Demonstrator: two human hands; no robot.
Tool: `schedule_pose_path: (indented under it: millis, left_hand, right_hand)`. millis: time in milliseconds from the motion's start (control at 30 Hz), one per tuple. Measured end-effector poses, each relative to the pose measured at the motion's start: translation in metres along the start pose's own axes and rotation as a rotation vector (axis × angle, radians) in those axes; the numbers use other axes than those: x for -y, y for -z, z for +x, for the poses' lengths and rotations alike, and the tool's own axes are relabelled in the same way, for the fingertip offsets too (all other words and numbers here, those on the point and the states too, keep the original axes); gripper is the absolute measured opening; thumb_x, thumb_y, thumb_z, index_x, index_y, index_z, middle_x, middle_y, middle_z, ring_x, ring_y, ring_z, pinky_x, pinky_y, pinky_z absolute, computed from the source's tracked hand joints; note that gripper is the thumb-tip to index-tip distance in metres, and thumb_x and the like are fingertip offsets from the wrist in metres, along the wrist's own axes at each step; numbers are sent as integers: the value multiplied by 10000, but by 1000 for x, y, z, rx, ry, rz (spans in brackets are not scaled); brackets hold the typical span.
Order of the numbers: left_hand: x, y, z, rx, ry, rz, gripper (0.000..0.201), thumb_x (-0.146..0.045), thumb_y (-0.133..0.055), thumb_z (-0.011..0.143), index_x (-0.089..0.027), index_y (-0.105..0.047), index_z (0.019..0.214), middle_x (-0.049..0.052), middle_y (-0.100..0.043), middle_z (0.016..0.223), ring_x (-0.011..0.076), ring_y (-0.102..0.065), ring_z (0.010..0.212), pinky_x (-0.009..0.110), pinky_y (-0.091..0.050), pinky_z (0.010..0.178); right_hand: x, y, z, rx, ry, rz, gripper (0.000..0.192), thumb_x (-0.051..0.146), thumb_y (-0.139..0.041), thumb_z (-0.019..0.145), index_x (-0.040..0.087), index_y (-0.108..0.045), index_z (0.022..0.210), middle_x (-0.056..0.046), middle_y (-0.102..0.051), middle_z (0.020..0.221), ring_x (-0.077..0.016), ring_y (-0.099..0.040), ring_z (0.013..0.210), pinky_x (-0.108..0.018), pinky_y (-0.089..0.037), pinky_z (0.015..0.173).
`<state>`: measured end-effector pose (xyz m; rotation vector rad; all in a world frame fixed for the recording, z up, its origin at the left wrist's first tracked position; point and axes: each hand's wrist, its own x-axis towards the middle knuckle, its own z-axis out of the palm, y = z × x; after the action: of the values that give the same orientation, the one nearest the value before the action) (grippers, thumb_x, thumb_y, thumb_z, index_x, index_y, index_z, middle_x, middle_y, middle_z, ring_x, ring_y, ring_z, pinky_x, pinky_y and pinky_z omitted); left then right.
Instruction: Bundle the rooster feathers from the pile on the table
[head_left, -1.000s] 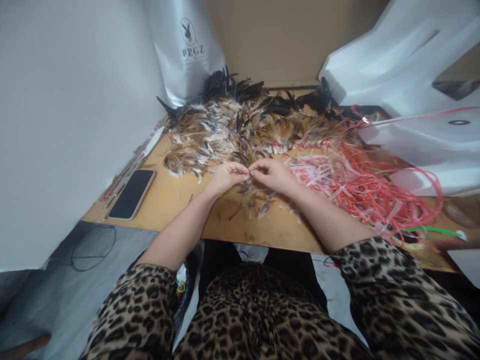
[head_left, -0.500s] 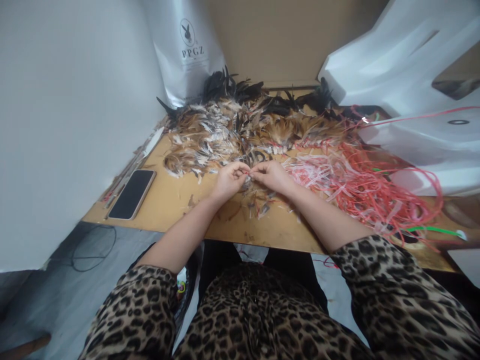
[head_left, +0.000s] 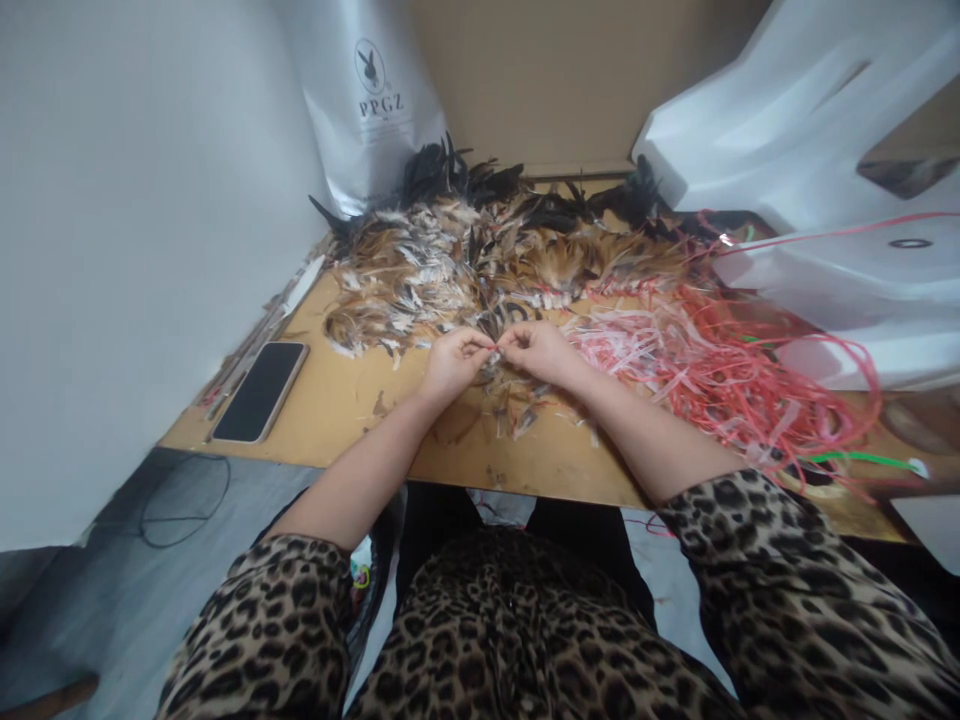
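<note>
Wooden table (head_left: 337, 400) strewn with feathers (head_left: 450, 265) at twelve o'clock and pink strips (head_left: 712, 375) at three o'clock, where left hand (head_left: 452, 362) and right hand (head_left: 541, 352) meet fingertip to fingertip, both pinched shut on a small feather bundle (head_left: 496, 352) lying crosswise between them.

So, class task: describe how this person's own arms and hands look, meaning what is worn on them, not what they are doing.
Both forearms are bare from above the elbow down. The left hand and right hand wear no gloves; no rings or watch are visible. The leopard-print sleeves, tan with black spots, are pushed up and match the garment at the lap.
</note>
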<state>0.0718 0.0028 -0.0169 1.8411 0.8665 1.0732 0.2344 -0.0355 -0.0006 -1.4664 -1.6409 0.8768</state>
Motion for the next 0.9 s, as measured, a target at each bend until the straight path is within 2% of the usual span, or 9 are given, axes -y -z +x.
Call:
schedule_pose_path:
  millis: [200, 400, 667, 800, 900]
  left_hand:
    - [0, 5, 2, 14, -58, 18, 41, -195, -643, 669, -155, -632, 668, 42, -656, 750, 126, -597, 700, 265, -473, 684]
    - [-3, 6, 1, 32, -35, 37, 51, -206, -639, 672, -158, -632, 658, 37, -657, 717, 129, -595, 677, 267, -468, 673]
    - [-6, 5, 0, 43, 117, -44, 24, -160, -648, 629, -154, -624, 631, 18, -646, 662, 110, -577, 612, 242, -464, 611]
    - [-5, 3, 1, 59, 279, -176, 116, -198, -679, 620, -137, -585, 650, 11, -626, 595, 96, -568, 536, 223, -458, 539]
    - [-9, 4, 2, 62, 372, -291, 217, -244, -712, 610, -124, -554, 697, 27, -640, 614, 109, -612, 585, 225, -484, 570]
  right_hand:
    - [6, 4, -4, -96, -33, -46, 103, 214, -520, 680, 149, -579, 735, 17, -593, 520, -90, -533, 436, -192, -389, 483]
    - [9, 6, -8, -148, 33, -87, 75, 189, -509, 683, 162, -567, 722, 7, -615, 536, -113, -580, 486, -207, -413, 517]
    - [3, 6, -7, -200, 71, -72, 56, 187, -513, 684, 170, -557, 713, 7, -610, 523, -123, -577, 503, -228, -417, 539]
    - [2, 5, -7, -191, 63, -18, 54, 204, -520, 691, 168, -555, 711, 0, -612, 533, -127, -585, 504, -226, -421, 525]
    - [3, 5, -6, -195, 62, 34, 63, 223, -528, 694, 167, -548, 716, -8, -615, 557, -132, -585, 503, -226, -417, 510]
